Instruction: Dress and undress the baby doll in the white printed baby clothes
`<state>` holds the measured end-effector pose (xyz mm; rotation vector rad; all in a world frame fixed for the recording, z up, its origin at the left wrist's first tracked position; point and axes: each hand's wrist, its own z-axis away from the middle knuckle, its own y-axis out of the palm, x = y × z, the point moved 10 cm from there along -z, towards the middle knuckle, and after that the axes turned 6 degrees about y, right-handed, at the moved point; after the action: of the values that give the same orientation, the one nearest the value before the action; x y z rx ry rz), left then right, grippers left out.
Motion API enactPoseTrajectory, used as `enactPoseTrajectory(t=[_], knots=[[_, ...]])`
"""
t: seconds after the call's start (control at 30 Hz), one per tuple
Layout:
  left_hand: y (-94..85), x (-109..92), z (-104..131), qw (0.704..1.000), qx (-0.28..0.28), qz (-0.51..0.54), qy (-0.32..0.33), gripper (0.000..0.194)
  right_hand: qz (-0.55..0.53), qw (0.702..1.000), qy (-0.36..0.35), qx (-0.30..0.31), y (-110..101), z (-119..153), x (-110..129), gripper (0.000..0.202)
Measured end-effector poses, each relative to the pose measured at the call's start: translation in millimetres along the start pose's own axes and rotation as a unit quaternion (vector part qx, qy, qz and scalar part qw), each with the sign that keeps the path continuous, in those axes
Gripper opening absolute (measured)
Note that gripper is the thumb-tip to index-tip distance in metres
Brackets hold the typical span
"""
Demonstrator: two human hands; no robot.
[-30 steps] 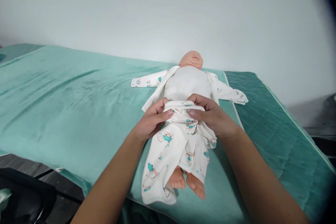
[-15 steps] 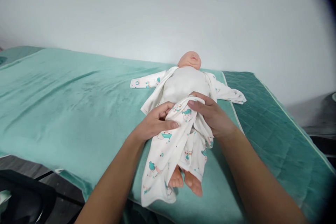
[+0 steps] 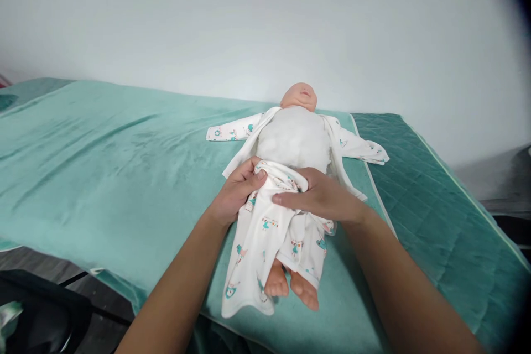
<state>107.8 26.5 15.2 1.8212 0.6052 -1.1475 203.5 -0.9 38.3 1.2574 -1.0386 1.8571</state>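
A baby doll [image 3: 293, 135] lies on its back on a teal bed cover, head at the far side and bare feet [image 3: 277, 279] toward me. An open white printed jacket [image 3: 236, 128] spreads out under its white cloth torso, sleeves stretched to both sides. White printed baby trousers [image 3: 267, 221] lie over the legs. One trouser leg trails flat at the left of the feet; the other covers the shins. My left hand [image 3: 238, 191] pinches the gathered top edge on the left. On the right, my right hand [image 3: 317, 193] grips the same bunched edge, thumb on top, its other fingers partly hidden.
The teal cover [image 3: 103, 177] stretches far to the left, with a darker quilted mat [image 3: 440, 204] on the right. A white wall [image 3: 249, 22] stands behind. At the lower left is a black chair [image 3: 41, 310] beside the bed edge.
Both hands have shifted on the trousers: the left moved up to the top edge, the right came down and left. The gathered top has moved left, uncovering the jacket's right front edge.
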Motion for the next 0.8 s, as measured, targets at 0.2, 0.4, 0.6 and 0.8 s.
enactPoseTrajectory(t=[0.2,0.4,0.6,0.8], knots=[[2.6,5.8,3.2,0.997,0.025,-0.057,-0.034,0.030,-0.217,0.969,-0.055,-0.102,-25.2,-3.7,-7.7,0.027],[16.0,8.2,4.8,0.995,0.080,-0.014,-0.055,0.048,-0.218,0.966,-0.071,-0.116,-30.2,-5.7,-7.9,0.026],[13.6,7.8,4.1,0.996,0.065,-0.023,-0.058,0.047,-0.140,0.980,-0.074,-0.121,-26.5,-2.4,-0.8,0.026],[1.8,9.9,5.3,0.998,0.039,-0.026,-0.052,0.029,-0.051,0.993,-0.075,-0.071,-15.1,-0.5,11.6,0.026]])
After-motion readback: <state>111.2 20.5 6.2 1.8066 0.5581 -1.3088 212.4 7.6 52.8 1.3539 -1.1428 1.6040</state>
